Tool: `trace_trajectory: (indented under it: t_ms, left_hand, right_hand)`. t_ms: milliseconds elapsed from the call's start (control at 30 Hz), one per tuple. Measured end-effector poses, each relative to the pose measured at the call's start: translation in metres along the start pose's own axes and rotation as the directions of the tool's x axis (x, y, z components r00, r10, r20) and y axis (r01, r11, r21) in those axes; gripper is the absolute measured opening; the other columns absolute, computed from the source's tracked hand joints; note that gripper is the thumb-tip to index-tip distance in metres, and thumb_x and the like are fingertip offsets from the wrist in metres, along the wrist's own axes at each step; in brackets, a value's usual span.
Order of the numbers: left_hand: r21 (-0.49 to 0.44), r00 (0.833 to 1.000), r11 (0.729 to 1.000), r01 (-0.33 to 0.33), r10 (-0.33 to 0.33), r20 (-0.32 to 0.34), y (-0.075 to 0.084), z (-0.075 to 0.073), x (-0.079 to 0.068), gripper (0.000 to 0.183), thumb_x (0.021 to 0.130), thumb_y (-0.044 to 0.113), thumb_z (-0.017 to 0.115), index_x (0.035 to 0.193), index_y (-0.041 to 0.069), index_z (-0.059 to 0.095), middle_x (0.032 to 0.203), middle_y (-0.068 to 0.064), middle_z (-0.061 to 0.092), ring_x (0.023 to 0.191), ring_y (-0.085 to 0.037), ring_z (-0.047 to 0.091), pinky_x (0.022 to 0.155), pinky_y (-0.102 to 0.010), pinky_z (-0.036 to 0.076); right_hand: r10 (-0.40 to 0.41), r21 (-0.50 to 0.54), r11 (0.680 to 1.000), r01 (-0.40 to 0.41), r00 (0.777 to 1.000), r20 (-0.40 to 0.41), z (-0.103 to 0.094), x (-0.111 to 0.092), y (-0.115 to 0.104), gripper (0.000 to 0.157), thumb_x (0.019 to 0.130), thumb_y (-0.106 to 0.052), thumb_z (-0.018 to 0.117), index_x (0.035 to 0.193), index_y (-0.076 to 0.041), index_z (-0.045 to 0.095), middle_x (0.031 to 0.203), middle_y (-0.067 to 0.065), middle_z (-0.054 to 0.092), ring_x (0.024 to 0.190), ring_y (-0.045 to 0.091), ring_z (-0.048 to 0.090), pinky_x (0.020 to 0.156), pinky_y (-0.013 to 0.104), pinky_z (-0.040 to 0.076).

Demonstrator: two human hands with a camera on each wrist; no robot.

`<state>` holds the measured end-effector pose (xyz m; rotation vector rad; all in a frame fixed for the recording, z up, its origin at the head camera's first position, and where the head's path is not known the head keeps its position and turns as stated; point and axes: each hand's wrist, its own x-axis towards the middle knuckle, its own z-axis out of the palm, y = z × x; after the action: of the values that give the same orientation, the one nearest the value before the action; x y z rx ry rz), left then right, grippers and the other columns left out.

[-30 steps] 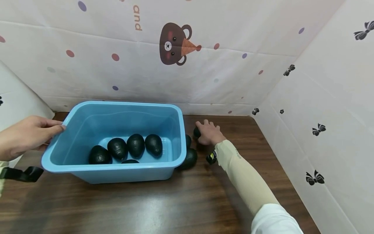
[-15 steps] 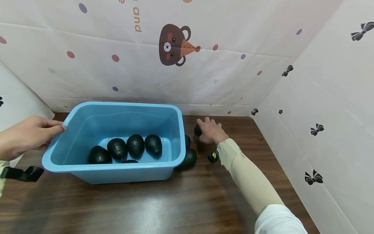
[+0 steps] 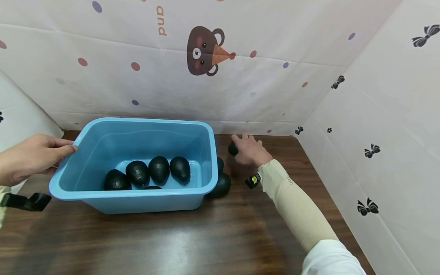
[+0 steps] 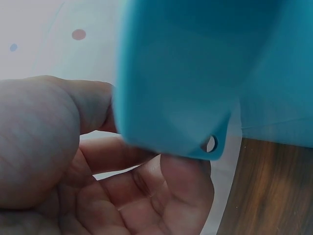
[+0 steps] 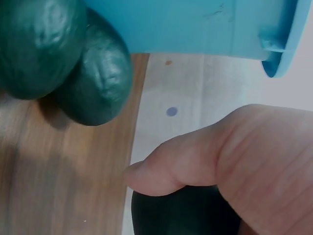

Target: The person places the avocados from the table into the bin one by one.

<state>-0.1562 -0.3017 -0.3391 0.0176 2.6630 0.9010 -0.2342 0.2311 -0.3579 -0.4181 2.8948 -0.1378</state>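
Observation:
In the head view my left hand (image 3: 38, 158) grips the left rim of a blue plastic bin (image 3: 144, 203), its thumb on top of the rim. The left wrist view shows curled fingers (image 4: 181, 186) under that rim, by a small hole. Several dark green avocados (image 3: 159, 170) lie on the bin's floor, one mostly hidden behind the front wall. To the right of the bin, my right hand (image 3: 251, 149) holds another avocado (image 3: 233, 148), with the thumb (image 5: 161, 169) over it in the right wrist view. Most of that avocado is hidden or out of frame.
Two more avocados, a nearer one (image 3: 221, 185) and a farther one (image 5: 98, 78), sit on the wooden tabletop (image 3: 178, 240) against the bin's right side. White printed sheets (image 3: 261, 91) stand behind the table and along both sides.
My right hand has shifted slightly right and away from me, the avocado moving a little with it. My left hand and the bin have stayed in place.

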Motion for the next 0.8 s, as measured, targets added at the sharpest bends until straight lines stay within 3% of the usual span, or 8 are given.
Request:
trace_trajectory:
  t_ms: [300,500,633,800]
  left_hand:
    - [-0.008,1.000,1.000,-0.001,0.001,-0.001,0.000,0.001,0.000,0.066,0.115,0.031,0.033,0.147,-0.027,0.030,0.123,-0.047,0.059,0.081,-0.025,0.075,0.075,-0.055,0.066]
    - [0.002,1.000,1.000,-0.007,0.007,-0.010,0.001,0.001,0.000,0.066,0.115,0.032,0.033,0.146,-0.026,0.032,0.123,-0.047,0.059,0.080,-0.024,0.074,0.074,-0.054,0.066]
    - [0.003,1.000,1.000,-0.011,0.011,-0.014,0.001,0.001,-0.001,0.065,0.115,0.031,0.033,0.146,-0.026,0.033,0.121,-0.045,0.061,0.080,-0.023,0.074,0.073,-0.053,0.066]
    - [0.007,1.000,1.000,-0.012,0.012,-0.011,0.002,0.000,-0.002,0.065,0.115,0.031,0.033,0.145,-0.026,0.033,0.117,-0.044,0.063,0.079,-0.023,0.073,0.073,-0.053,0.066]
  right_hand:
    - [-0.003,0.013,1.000,0.003,1.000,-0.006,-0.016,-0.007,-0.008,0.066,0.096,-0.012,0.061,0.157,-0.016,0.038,0.147,0.022,0.046,0.131,0.040,0.048,0.108,0.067,0.041]
    - [-0.015,0.017,1.000,0.015,1.000,-0.010,-0.033,-0.015,-0.014,0.064,0.093,-0.010,0.059,0.155,-0.014,0.040,0.149,0.024,0.045,0.130,0.043,0.051,0.109,0.072,0.042]
    - [-0.034,0.015,0.999,0.034,0.999,-0.009,-0.042,-0.020,-0.018,0.060,0.092,-0.009,0.059,0.149,-0.012,0.042,0.145,0.025,0.047,0.119,0.041,0.054,0.095,0.059,0.053]
    - [-0.039,0.025,0.999,0.039,0.999,-0.015,-0.051,-0.025,-0.022,0.053,0.091,-0.008,0.059,0.142,-0.012,0.046,0.131,0.021,0.050,0.105,0.038,0.056,0.084,0.051,0.055]
